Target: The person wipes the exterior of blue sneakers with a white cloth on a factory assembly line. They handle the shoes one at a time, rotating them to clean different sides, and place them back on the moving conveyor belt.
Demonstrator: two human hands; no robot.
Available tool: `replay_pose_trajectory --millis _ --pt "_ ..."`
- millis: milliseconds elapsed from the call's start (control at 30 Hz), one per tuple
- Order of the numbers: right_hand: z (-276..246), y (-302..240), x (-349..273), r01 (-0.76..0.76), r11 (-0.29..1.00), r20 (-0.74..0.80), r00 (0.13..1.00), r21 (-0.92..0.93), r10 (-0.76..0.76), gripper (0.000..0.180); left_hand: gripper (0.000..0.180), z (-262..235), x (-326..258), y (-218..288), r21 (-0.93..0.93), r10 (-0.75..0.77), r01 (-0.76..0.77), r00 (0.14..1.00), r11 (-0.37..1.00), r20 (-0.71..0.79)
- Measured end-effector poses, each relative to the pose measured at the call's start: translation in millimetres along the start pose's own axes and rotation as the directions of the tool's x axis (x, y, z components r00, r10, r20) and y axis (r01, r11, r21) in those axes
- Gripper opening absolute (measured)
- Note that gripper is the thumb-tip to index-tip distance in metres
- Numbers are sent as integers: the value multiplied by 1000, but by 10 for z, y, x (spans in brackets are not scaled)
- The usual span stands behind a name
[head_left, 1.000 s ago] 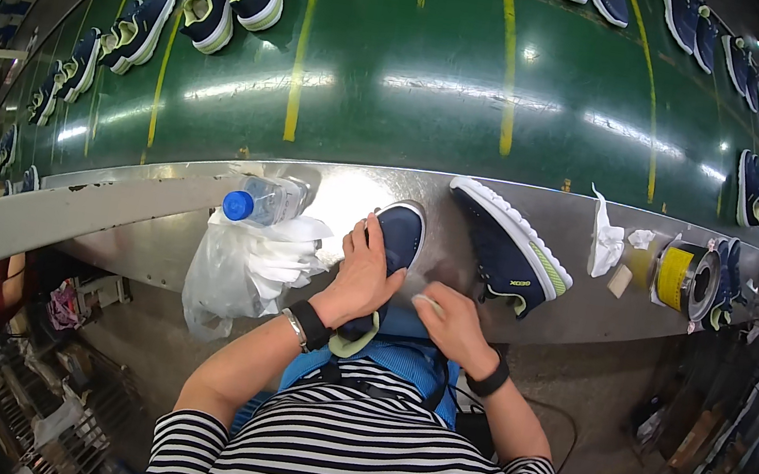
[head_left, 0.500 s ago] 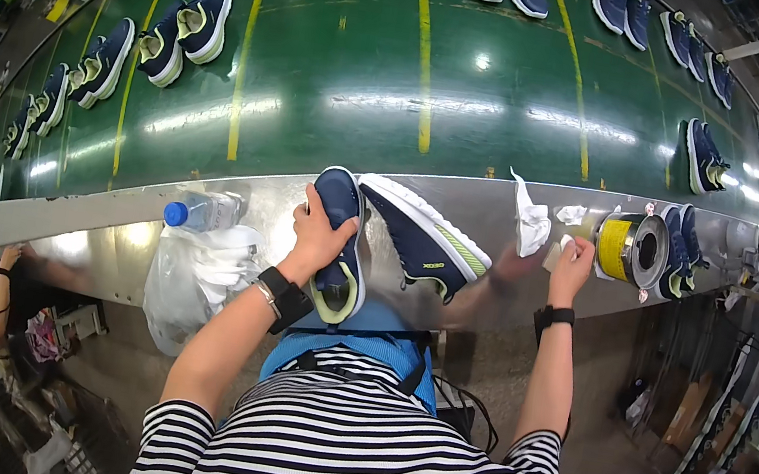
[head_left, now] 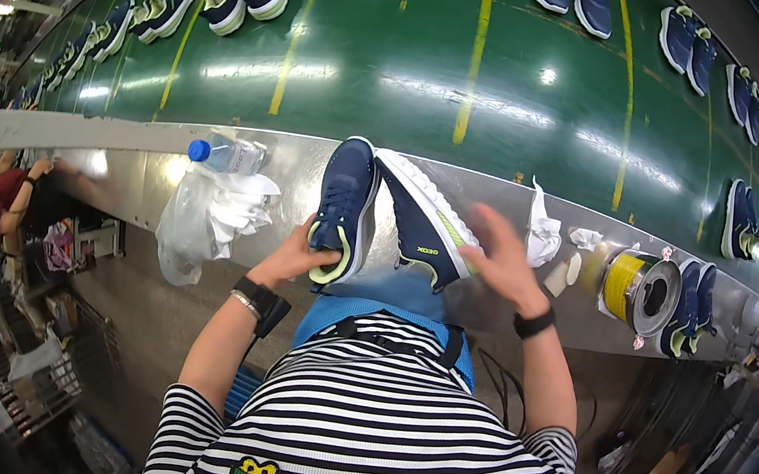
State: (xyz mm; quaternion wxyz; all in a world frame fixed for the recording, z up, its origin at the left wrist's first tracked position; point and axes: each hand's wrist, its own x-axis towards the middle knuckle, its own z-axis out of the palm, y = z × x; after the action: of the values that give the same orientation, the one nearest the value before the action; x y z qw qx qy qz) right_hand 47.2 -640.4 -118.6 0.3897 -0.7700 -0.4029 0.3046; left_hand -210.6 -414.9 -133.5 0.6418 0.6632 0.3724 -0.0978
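Note:
A navy sneaker (head_left: 344,183) with lime lining stands sole down on the metal ledge, toe pointing away. At its heel my left hand (head_left: 293,255) grips the collar, thumb in the opening and fingers around the outer side. Against it leans a second navy sneaker (head_left: 414,232), lying on its side with the white sole turned to the right. My right hand (head_left: 505,264) is beside that sneaker's heel, fingers stretched and apart, slightly blurred; whether it touches the sole I cannot tell. Two small pale pieces (head_left: 558,279) lie just right of this hand.
Beyond the ledge runs a green conveyor (head_left: 376,60) carrying several pairs of navy sneakers. On the ledge stand a capped bottle (head_left: 233,155), a plastic bag (head_left: 190,223), crumpled white paper (head_left: 542,232), a yellow-labelled can (head_left: 623,283) and another sneaker pair (head_left: 689,308).
My right hand has let go of a small pale piece and moved left to the tilted sneaker. My left hand has slid from the upright sneaker's middle to its heel.

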Motion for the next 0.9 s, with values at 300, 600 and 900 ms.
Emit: replay_pose_trajectory --millis 300,600,900 --pt "223 -272 187 -445 174 388 877 878 284 51 28 132 61 484 -615 -317 232 948 753 -32" --pt "174 -601 487 -320 -337 408 882 885 234 50 38 171 308 1104 -670 -236 187 972 718 17" --pt "143 -494 407 -231 -366 282 955 902 93 50 37 257 246 1239 -673 -29 29 1000 739 12"
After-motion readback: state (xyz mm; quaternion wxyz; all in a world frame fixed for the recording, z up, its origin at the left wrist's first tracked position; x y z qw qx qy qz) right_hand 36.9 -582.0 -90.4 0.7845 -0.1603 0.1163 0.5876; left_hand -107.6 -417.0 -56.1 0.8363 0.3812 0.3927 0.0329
